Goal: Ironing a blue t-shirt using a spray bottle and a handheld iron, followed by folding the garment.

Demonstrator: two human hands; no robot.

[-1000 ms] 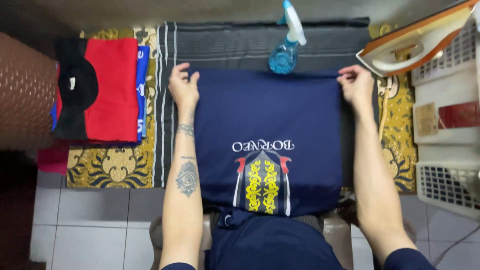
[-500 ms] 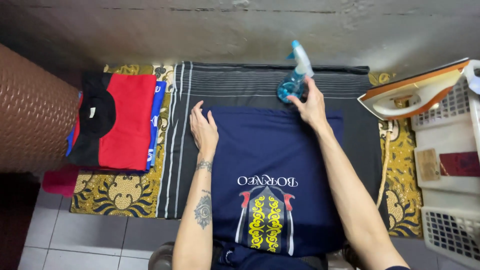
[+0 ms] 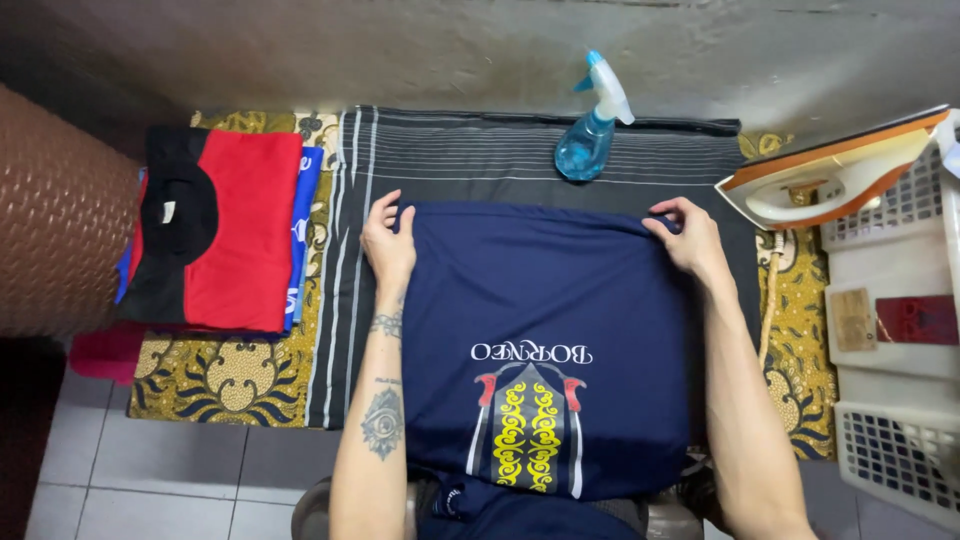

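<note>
The navy T-shirt (image 3: 545,340) lies flat on a dark striped cloth (image 3: 480,160), print side up. Its printed end is nearest the person and hangs off the near edge, and its long axis runs from near to far. The far edge of the shirt runs left to right, and both hands sit on that edge, one at each corner.

The left hand (image 3: 388,243) rests on the far left corner, fingers curled narrowly and pinching the fabric edge. The right hand (image 3: 686,237) holds the far right corner the same way, fingertips closed on the cloth. The shirt stretches between the two hands and spreads back toward the person from the fingers, so neither hand is nearer than the other; each has its own corner.

Left of the striped cloth sits one stack of folded shirts (image 3: 215,235), red and black on top with blue showing beneath, on a yellow patterned mat (image 3: 230,375). To the right stands one iron (image 3: 825,185) on its heel beside white baskets (image 3: 895,360). Farthest away, just beyond the shirt's far edge and apart from it, stands one blue spray bottle (image 3: 590,135) near the wall.

Counted: one navy shirt, two hands, one spray bottle, one iron, one stack.
</note>
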